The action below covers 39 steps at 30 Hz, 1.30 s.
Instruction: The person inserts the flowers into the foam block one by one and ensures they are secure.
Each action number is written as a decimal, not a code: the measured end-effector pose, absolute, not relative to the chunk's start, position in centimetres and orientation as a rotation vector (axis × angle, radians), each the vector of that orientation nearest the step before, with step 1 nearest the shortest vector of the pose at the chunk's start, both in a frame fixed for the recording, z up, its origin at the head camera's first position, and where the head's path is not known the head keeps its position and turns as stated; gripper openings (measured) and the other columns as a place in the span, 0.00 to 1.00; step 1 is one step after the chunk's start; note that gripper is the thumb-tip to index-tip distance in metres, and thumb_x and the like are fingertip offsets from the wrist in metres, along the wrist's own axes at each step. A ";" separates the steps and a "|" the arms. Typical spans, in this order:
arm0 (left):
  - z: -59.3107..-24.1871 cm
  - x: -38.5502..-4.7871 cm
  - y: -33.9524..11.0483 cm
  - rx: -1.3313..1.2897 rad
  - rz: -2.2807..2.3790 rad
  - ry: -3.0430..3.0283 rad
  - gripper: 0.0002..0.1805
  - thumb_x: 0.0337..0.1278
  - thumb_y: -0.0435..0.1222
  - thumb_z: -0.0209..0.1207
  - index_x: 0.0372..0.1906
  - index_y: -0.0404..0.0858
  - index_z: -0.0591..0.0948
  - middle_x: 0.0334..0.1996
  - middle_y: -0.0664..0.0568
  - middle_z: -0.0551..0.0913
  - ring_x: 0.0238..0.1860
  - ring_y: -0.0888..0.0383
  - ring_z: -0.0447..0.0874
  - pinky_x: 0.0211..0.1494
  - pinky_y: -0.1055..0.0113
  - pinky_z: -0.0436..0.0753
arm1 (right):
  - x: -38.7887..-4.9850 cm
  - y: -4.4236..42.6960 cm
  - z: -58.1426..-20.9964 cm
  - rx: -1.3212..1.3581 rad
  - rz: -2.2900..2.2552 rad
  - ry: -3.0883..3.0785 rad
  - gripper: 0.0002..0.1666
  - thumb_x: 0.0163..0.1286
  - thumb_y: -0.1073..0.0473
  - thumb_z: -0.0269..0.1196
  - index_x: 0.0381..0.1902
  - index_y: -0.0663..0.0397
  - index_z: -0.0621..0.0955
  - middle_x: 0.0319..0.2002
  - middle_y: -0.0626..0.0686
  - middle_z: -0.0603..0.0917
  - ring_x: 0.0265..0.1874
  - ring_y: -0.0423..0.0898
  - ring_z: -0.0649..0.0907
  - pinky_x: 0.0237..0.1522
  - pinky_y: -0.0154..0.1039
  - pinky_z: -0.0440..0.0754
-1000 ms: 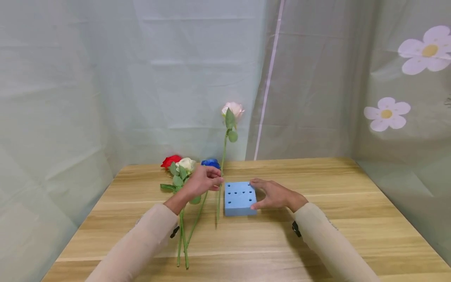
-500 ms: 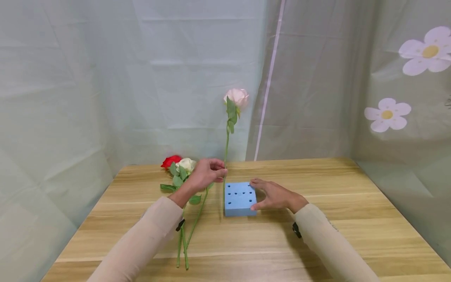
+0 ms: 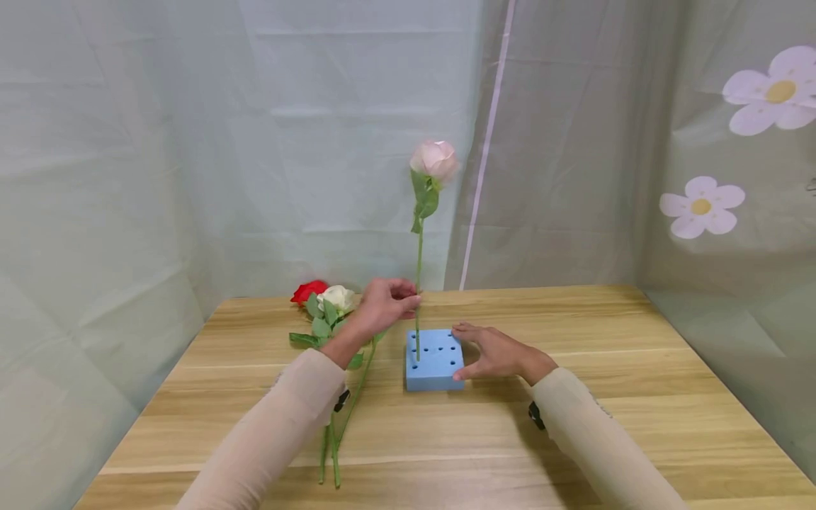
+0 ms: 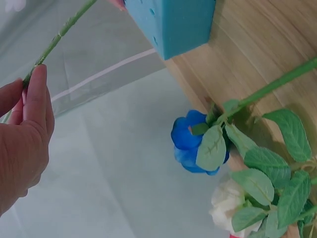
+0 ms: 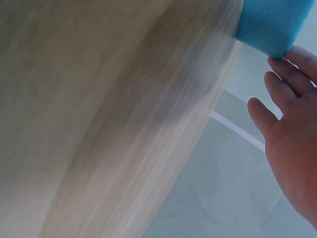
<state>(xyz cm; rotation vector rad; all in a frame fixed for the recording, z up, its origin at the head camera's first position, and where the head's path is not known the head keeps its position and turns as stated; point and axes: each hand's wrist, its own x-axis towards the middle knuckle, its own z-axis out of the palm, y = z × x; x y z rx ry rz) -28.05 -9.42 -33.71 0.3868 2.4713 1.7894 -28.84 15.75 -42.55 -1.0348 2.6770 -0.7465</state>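
Observation:
My left hand (image 3: 387, 303) pinches the green stem of a pale pink rose (image 3: 435, 161) between thumb and fingers. The rose stands nearly upright, its bloom high above the table. Its stem's lower end is over the left part of a light blue foam block (image 3: 435, 379) with several holes, close to the front-left hole; whether it touches the block I cannot tell. My right hand (image 3: 500, 353) holds the block's right side, thumb at the front and fingers at the back. In the right wrist view, fingertips (image 5: 277, 63) meet the block's edge.
Left of the block, a red rose (image 3: 309, 291), a white rose (image 3: 338, 298) and a blue rose (image 4: 190, 141) lie on the wooden table (image 3: 574, 425), stems towards me. My left hand hides the blue bloom in the head view. Grey curtains (image 3: 357, 142) surround the table.
My left hand has raised the pink rose and carried it right, from beside the block to above it; the rose is more upright. My right hand and the block have stayed put.

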 end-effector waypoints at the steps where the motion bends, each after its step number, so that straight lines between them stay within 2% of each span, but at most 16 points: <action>1: -33.8 -28.1 -9.3 0.386 1.794 2.473 0.13 0.66 0.26 0.60 0.51 0.21 0.79 0.46 0.33 0.82 0.46 0.40 0.85 0.43 0.63 0.88 | -28.9 15.8 -42.6 -1.029 -0.744 2.679 0.60 0.56 0.33 0.72 0.73 0.65 0.65 0.75 0.62 0.61 0.75 0.56 0.59 0.73 0.55 0.59; 8: -34.0 -28.2 -8.3 0.368 1.855 2.458 0.12 0.65 0.25 0.61 0.50 0.22 0.80 0.45 0.34 0.84 0.43 0.42 0.86 0.46 0.57 0.87 | -28.9 15.8 -42.6 -1.013 -0.756 2.674 0.60 0.56 0.32 0.72 0.73 0.66 0.65 0.74 0.63 0.62 0.74 0.57 0.60 0.73 0.55 0.60; 14: -34.2 -28.5 -7.5 0.373 1.862 2.445 0.12 0.65 0.26 0.62 0.49 0.23 0.81 0.44 0.34 0.84 0.42 0.46 0.87 0.45 0.60 0.87 | -28.7 15.5 -42.4 -1.006 -0.762 2.666 0.60 0.56 0.33 0.72 0.73 0.67 0.65 0.74 0.64 0.62 0.74 0.57 0.61 0.73 0.55 0.60; 23: -34.3 -28.7 -6.3 0.420 1.871 2.427 0.13 0.64 0.26 0.62 0.50 0.23 0.81 0.43 0.37 0.85 0.44 0.44 0.86 0.47 0.58 0.87 | -28.8 15.6 -42.4 -1.019 -0.749 2.669 0.59 0.57 0.33 0.72 0.73 0.67 0.65 0.74 0.63 0.63 0.73 0.57 0.62 0.72 0.55 0.62; 31: -34.6 -28.9 -5.7 0.446 1.861 2.443 0.10 0.65 0.28 0.62 0.48 0.25 0.83 0.42 0.37 0.86 0.45 0.39 0.85 0.44 0.63 0.87 | -28.9 15.7 -42.4 -1.049 -0.739 2.673 0.59 0.57 0.33 0.71 0.72 0.68 0.66 0.73 0.64 0.65 0.73 0.58 0.64 0.72 0.54 0.63; 36: -34.7 -29.0 -5.4 0.454 1.846 2.452 0.10 0.66 0.28 0.62 0.48 0.26 0.83 0.42 0.39 0.86 0.42 0.48 0.87 0.46 0.59 0.87 | -28.9 15.7 -42.3 -1.042 -0.745 2.668 0.59 0.57 0.33 0.72 0.72 0.68 0.66 0.73 0.63 0.65 0.72 0.58 0.64 0.71 0.55 0.63; 39: -34.7 -29.1 -5.2 0.464 1.838 2.459 0.11 0.66 0.29 0.61 0.48 0.26 0.83 0.41 0.40 0.86 0.42 0.49 0.87 0.48 0.57 0.87 | -28.9 15.6 -42.3 -1.032 -0.744 2.668 0.59 0.57 0.33 0.72 0.72 0.68 0.66 0.73 0.63 0.65 0.72 0.58 0.64 0.71 0.55 0.63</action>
